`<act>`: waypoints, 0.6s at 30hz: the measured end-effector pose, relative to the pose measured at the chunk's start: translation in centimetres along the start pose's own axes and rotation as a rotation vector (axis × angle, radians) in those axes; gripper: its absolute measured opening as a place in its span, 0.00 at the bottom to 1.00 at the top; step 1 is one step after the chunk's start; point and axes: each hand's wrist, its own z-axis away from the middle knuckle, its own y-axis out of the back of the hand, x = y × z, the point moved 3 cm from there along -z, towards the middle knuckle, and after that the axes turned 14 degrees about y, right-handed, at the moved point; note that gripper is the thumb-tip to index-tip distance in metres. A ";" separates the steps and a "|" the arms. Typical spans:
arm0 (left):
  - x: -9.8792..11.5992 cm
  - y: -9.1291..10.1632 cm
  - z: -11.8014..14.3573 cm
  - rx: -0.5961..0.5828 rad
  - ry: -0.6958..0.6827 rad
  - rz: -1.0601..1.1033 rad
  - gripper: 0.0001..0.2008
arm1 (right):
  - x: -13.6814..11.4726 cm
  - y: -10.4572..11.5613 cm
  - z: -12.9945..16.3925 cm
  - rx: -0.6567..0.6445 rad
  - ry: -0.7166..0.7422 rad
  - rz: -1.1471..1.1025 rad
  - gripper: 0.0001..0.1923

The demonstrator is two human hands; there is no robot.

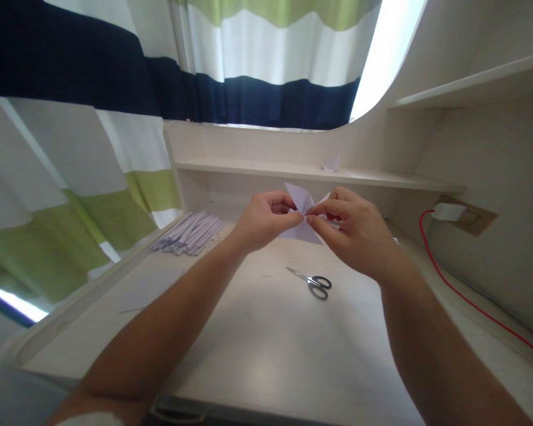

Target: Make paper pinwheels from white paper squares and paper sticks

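Observation:
A piece of folded white paper (300, 196) is held up above the desk, its pointed flaps sticking out between my hands. My left hand (269, 220) pinches it from the left with thumb and fingers. From the right, my right hand (349, 228) pinches the paper close to the left fingertips. The fingers cover part of the folds. Below them on the desk lie scissors (313, 282) with black handles, their blades pointing up and to the left.
A pile of thin paper strips (190, 232) and a flat paper sheet (151, 287) lie on the desk's left side. A small folded paper piece (331, 163) stands on the back shelf (266, 169). At right, a white plug (448, 211) with a red cable (453, 275) sits in a wall socket.

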 end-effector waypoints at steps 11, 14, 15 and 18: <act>0.2 -0.1 0.0 -0.013 -0.017 0.023 0.12 | -0.2 -0.2 0.0 0.022 -0.011 0.054 0.08; 0.0 -0.1 -0.1 -0.014 -0.019 0.019 0.11 | -0.2 -0.1 -0.1 0.025 -0.008 0.050 0.08; 0.0 0.0 -0.1 -0.016 -0.019 0.015 0.11 | -0.2 -0.1 0.0 0.026 -0.009 0.045 0.08; -0.1 0.0 -0.2 -0.021 -0.018 0.018 0.11 | -0.1 0.0 0.0 0.032 -0.018 0.017 0.08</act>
